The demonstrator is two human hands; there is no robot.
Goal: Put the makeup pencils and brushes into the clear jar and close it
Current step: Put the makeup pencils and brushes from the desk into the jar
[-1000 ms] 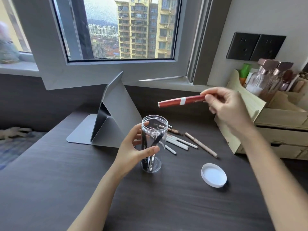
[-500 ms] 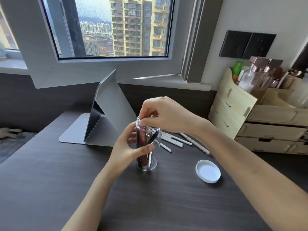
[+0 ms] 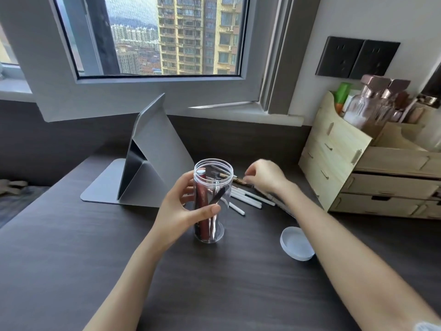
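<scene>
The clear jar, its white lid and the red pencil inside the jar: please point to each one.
clear jar [image 3: 226, 187]: head view, bare upper wall.
white lid [image 3: 296, 244]: head view, inner face.
red pencil [image 3: 202, 204]: head view, middle of barrel.

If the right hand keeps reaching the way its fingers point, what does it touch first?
Probably the brown pencil with the gold band lying on the desk behind the clear jar: the right hand has its fingers at it already, though motion blur hides whether they touch.

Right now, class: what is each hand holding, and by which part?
The left hand holds the clear jar around its middle, thumb in front. The right hand reaches the pencils on the desk; blur hides whether its grip has closed on one.
</scene>
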